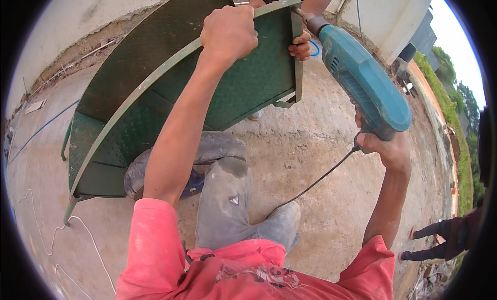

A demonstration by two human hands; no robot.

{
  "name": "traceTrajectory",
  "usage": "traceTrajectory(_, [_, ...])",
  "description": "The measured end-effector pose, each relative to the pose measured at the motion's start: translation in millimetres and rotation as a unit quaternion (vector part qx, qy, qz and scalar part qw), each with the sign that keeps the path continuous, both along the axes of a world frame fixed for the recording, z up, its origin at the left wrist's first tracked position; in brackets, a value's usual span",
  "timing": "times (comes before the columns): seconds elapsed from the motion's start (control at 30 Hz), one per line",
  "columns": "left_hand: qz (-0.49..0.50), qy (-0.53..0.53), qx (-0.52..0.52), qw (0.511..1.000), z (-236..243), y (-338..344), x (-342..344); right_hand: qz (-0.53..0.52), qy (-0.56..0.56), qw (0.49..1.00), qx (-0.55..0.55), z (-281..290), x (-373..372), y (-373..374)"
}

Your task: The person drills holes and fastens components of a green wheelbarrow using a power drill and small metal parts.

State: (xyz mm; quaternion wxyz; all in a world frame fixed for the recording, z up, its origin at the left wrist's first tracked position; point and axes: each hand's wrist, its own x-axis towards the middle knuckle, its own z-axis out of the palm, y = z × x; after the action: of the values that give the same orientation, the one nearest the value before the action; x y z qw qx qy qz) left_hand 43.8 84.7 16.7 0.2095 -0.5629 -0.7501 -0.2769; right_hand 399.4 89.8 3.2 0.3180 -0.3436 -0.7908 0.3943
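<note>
- Concrete floor (331,196) lay below, pale wall (88,20) behind.
- Right hand (389,147) was wrapped round the handle of the teal drill (365,75).
- Drill's long axis ran up-left from that grip, chuck (317,25) at the end plate (298,80) of the green metal frame (259,67).
- Left hand (229,33), left of the chuck, was clamped over the frame's curved rim (145,86).
- Bit contact looked likely; couldn't confirm.

One teal drill (365,77), one green metal structure (240,88) and two pink sleeves (154,243) show.
</note>
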Motion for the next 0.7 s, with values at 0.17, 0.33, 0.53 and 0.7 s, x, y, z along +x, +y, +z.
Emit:
traceTrajectory(0.17, [-0.001, -0.002, 0.0, 1.0, 1.9, -1.3, 0.9, -0.014, -0.013, 1.0, -0.011, 6.5, 0.4, -3.5])
traceTrajectory(0.33, [-0.014, 0.003, -0.022, 1.0, 5.8, 3.5, -6.4, -0.065, 0.005, 0.996, 0.061, 5.6, -8.1, -10.1])
traceTrajectory(0.53, [-0.037, -0.017, -0.035, 0.999, 28.2, 13.5, 8.2, -0.134, 0.107, 0.959, 0.225, -30.1, -23.7, -11.7])
traceTrajectory(0.7, [-0.016, -0.025, 0.043, 0.999, 13.7, 21.8, 10.8, -0.172, 0.048, 0.947, 0.268, -17.6, -28.2, -15.9])
